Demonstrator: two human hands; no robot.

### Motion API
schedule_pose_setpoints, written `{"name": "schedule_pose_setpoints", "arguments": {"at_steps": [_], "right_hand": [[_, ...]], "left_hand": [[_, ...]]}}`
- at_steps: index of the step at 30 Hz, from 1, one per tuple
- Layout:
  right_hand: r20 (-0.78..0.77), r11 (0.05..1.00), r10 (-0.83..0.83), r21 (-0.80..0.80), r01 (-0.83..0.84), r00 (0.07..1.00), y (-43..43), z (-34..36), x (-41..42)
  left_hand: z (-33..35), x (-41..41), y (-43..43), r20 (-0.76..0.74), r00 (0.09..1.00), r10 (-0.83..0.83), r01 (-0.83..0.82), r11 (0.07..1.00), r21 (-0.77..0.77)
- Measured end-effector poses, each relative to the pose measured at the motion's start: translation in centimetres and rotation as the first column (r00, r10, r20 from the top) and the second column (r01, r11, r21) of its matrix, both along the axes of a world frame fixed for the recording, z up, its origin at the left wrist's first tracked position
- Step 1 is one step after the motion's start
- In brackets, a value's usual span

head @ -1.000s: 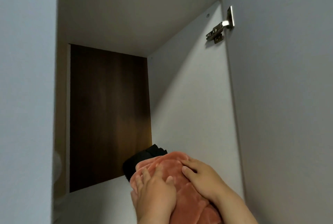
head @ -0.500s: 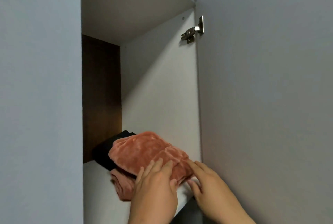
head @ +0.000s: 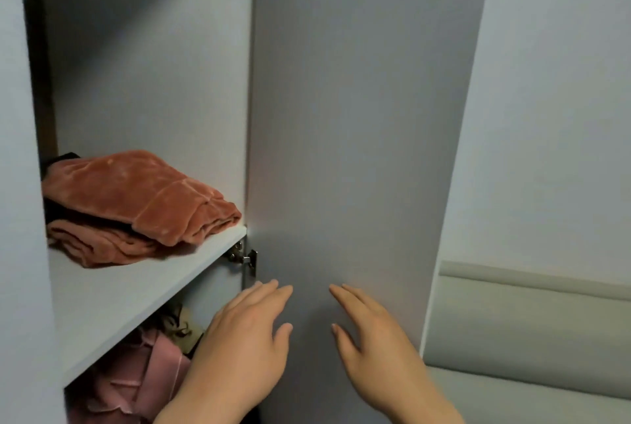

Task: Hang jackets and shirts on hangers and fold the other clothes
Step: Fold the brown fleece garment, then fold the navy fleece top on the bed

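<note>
Nearest, the left hand [head: 246, 341] and right hand [head: 372, 338] hover side by side with fingers straight and spread, holding nothing, in front of the smooth matte grey wardrobe door [head: 358, 136]. Below the flat pale shelf [head: 129, 297] hang soft pink garments [head: 136, 379]. On the shelf lies the folded rust-orange velvet garment [head: 136, 198], plush and ribbed at its hem, over a dark fabric [head: 56, 164]. A metal hinge [head: 243, 254] sits under the shelf's edge; to the right is a padded grey headboard [head: 532, 328].
</note>
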State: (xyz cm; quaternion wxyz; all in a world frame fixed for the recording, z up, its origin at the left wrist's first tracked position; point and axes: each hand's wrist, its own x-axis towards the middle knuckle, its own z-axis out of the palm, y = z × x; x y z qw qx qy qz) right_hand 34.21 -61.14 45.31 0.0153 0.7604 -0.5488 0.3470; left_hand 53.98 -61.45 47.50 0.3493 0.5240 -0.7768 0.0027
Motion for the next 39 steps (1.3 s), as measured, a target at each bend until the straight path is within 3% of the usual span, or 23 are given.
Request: {"name": "schedule_pose_setpoints", "arguments": {"at_steps": [7,11,15,19,23,28,34,39], "right_hand": [[0.109,0.994,0.036,-0.108,-0.024,0.993,2.9,-1.7,-3.2],[0.224,0.971,-0.059,-0.214,0.108,0.973,5.5,-2.3,-6.3],[0.241,0.937,-0.252,-0.181,0.298,0.937,8.1,-5.1,-12.3],[0.187,0.874,-0.469,-0.038,0.484,0.863,10.7,-8.9,-18.8],[0.089,0.773,-0.633,0.122,0.623,0.769,14.8,-11.3,-23.3],[0.006,0.548,-0.818,0.313,0.776,0.575,22.4,-13.8,-26.7],[0.049,0.212,-0.975,0.509,0.834,0.218,32.3,-16.1,-24.3],[0.048,-0.023,-0.997,0.589,0.808,-0.063,38.0,-17.3,-19.5]], "left_hand": [[-2.5,-4.0,0.0,0.04,0.988,-0.148,0.146,0.989,0.031],[-3.9,-7.2,1.0,0.034,0.942,-0.334,0.333,0.942,0.046],[-4.4,-11.8,2.8,0.067,0.817,-0.573,0.568,0.819,0.087],[-4.6,-18.2,4.4,0.249,0.665,-0.704,0.715,0.697,0.059],[-5.4,-25.1,4.5,0.222,0.539,-0.812,0.819,0.568,0.088],[-9.1,-33.5,4.9,0.236,0.401,-0.885,0.861,0.452,0.232],[-15.0,-40.3,9.5,0.244,0.091,-0.965,0.905,0.182,0.384],[-17.3,-42.5,13.6,0.061,-0.106,-0.992,0.873,-0.064,0.483]]}}
